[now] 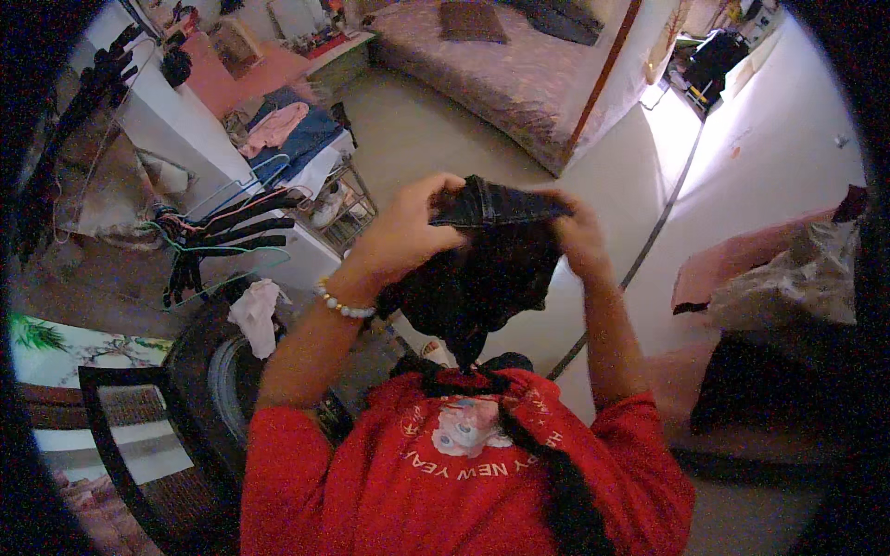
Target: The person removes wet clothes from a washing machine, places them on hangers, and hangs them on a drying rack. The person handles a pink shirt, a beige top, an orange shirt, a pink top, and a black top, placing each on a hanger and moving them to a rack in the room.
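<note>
From the head camera, a dark denim garment (482,255) hangs in front of the person's red shirt (464,473), its stitched waistband uppermost and the cloth below it bunched and nearly black. The left hand (408,227) grips the waistband's left end; the right hand (579,236) pinches its right end. Far left, a wire basket (348,208) holds pale shoes, with folded pink and blue clothes (287,134) stacked above it. Black hangers (227,236) lie just left.

Both hands (491,222) grip a dark garment (477,278); held up.
</note>
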Available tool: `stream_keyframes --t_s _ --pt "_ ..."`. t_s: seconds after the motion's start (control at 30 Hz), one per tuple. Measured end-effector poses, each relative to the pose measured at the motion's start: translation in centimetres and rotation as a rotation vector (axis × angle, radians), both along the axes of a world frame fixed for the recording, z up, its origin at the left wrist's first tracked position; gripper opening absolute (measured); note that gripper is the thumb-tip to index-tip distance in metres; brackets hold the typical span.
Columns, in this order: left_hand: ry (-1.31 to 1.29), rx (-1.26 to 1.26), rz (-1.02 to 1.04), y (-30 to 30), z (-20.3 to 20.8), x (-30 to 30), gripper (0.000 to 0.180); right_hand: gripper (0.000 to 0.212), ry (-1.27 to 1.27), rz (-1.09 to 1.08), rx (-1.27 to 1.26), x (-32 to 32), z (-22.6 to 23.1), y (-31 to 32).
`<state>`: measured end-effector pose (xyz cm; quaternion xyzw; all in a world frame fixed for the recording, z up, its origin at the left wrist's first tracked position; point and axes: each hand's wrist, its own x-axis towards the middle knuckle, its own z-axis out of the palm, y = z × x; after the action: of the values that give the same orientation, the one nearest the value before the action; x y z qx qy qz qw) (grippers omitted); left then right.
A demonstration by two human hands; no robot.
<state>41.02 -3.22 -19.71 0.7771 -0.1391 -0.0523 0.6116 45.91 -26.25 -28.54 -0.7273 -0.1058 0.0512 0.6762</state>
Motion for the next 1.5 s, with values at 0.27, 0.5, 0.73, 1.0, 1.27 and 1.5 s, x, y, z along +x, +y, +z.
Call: stream_keyframes --t_s 0.27,0.5,0.73,1.0,1.27,1.5 --pt "-0.540 0.740 0.352 10.6 -3.8 4.8 0.026 0.042 -0.310 0.124 -0.098 1.4 12.9 1.9" --pt "-0.145 0.385 0.041 11.7 -2.7 8.3 0.023 0.029 -0.758 -0.053 -1.158 5.2 8.2 -2.7" --pt "-0.330 0.999 0.158 11.3 -4.7 13.6 0.022 0.023 -0.408 -0.003 -1.249 8.7 3.7 -5.9" --pt "-1.175 0.634 0.281 5.8 5.8 14.5 0.034 0.026 -1.067 -0.667 -1.146 8.3 11.1 -9.2" --pt "-0.077 0.585 -0.420 10.8 -9.8 4.2 0.031 0.025 -0.226 0.704 -0.925 4.7 1.2 -8.2" --pt "-0.173 0.143 0.089 12.2 2.0 -0.2 0.017 0.038 -0.190 0.850 -0.204 5.6 7.8 -1.6"
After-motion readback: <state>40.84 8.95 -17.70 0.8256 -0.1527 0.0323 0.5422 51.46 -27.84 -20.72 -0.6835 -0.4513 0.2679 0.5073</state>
